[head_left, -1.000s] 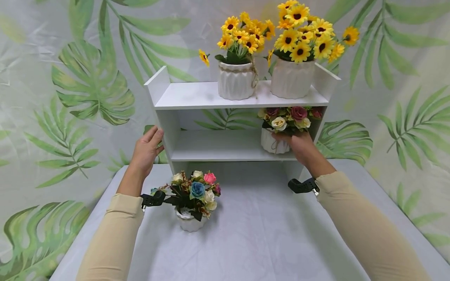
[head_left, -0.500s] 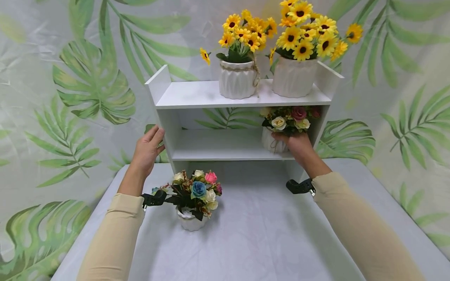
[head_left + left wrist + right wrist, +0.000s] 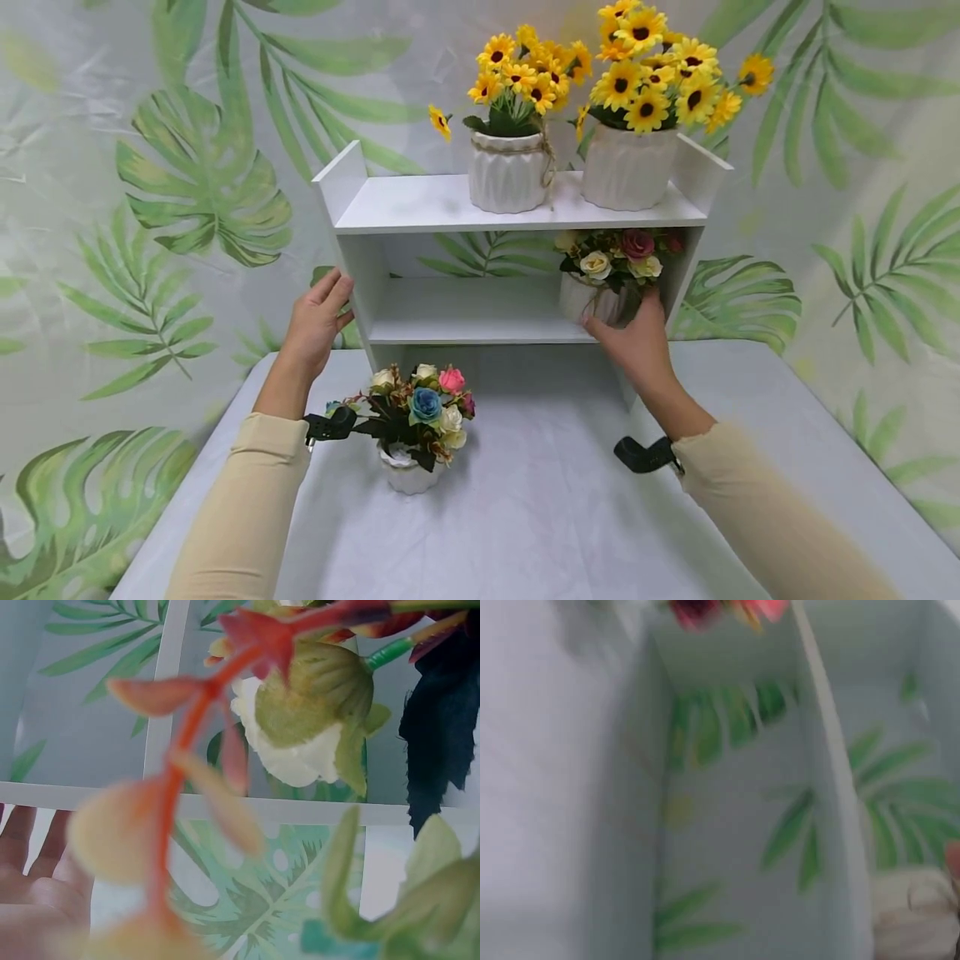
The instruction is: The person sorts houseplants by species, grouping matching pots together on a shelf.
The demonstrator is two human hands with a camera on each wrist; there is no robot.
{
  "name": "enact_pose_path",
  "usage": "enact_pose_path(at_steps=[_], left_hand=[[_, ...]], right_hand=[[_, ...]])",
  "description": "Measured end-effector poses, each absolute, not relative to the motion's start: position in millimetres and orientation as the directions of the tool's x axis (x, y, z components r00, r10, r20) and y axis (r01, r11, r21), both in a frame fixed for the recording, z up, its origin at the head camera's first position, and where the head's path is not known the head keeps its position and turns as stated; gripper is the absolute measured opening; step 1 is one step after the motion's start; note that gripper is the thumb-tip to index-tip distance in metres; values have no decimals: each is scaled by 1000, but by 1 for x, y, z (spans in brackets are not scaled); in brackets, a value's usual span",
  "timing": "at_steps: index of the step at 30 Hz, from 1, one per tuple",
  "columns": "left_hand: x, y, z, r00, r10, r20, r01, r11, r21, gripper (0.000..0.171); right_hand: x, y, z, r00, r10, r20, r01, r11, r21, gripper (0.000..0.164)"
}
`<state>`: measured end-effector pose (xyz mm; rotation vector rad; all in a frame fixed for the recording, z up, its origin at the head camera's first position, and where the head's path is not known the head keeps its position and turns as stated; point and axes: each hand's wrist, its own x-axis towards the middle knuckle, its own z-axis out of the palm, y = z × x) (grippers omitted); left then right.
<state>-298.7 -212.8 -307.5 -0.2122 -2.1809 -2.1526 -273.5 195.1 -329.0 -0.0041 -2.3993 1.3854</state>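
My right hand grips a white ruffled pot of cream and dusky-pink roses at the right end of the middle shelf. Its thumb lies on the pot's front, and the other fingers are mostly hidden behind the right side. The right wrist view is blurred, with part of the pot at its lower right edge. My left hand is raised at the outer left side of the white shelf unit, holding nothing, fingertips right at the side panel. Its fingers show low in the left wrist view.
Two white pots of yellow sunflowers, a left one and a right one, stand on the top shelf. Near my left wrist, a white pot with blue, pink and cream flowers stands on the white-covered table. A leaf-print cloth hangs behind.
My right hand has shifted lower on the rose pot, its thumb moving from near the rim down toward the base, and the pot has turned slightly. My left hand stays put.
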Motion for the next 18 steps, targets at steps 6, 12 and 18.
enact_pose_path(at_steps=[6,12,18], left_hand=[[-300,-213,-303,-987,45,153,154,14,988,65],[-298,-216,-301,-987,34,158,158,19,987,66],[-299,-214,-305,-989,44,140,142,21,990,64]], right_hand=[[-231,178,-369,-741,203,639,-431,587,-686,65],[-223,167,-393,-800,-72,596,-512,600,-615,24],[-212,153,-411,-875,-318,366,-485,595,-641,12]])
